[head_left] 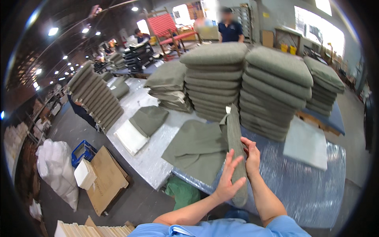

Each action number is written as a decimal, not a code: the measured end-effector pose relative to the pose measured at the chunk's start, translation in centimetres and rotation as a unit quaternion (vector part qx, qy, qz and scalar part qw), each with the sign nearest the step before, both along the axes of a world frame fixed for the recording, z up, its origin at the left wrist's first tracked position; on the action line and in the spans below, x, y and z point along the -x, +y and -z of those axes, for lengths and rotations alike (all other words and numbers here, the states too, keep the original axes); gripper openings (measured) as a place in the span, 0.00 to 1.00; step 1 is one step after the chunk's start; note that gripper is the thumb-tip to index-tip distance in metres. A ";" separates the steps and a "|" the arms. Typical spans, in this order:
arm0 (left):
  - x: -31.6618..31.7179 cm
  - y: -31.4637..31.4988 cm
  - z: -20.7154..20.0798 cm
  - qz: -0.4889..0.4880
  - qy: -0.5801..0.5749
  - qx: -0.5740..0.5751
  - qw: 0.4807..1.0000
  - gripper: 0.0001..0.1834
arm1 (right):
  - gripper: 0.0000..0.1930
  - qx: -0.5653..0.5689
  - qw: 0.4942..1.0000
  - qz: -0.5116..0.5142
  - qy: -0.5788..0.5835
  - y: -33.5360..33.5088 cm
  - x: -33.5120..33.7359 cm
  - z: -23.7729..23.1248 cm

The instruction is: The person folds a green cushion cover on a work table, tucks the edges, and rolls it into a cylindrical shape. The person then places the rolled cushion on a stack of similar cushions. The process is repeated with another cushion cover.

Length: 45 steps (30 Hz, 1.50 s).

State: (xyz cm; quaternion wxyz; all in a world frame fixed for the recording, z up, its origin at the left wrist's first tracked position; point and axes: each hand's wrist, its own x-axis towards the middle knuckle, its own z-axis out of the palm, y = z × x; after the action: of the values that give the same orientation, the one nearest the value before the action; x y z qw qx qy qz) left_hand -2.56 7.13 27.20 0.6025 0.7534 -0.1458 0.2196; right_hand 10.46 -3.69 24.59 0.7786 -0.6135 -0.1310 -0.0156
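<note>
A grey-green fabric seat cushion stands on its narrow edge in front of me, with a small white tag at its far end. My left hand lies along its left side, fingers stretched and spread. On the other side my right hand is against the cushion, its fingers apart and slightly bent. To the left, a flat grey-green fabric cover lies on the plastic-wrapped table. Behind the cushion rise two tall stacks of finished cushions, the left stack and the right stack.
A white foam pad partly in a grey-green cover lies left; a white sheet lies right. More cushion stacks stand around. On the floor are a white sack, cardboard and a blue crate. A person stands beyond.
</note>
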 end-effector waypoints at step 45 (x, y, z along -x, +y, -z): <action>-11.1 -2.2 -4.5 -0.042 0.282 0.369 0.885 0.33 | 0.38 0.054 0.993 -0.099 0.037 -2.4 -4.2 -2.3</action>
State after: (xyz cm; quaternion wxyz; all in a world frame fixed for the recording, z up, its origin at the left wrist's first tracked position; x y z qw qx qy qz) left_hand 8.54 4.94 31.71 0.8427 0.5125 0.1534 0.0603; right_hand 14.68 -6.10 26.86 0.7464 -0.6387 -0.1626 0.0918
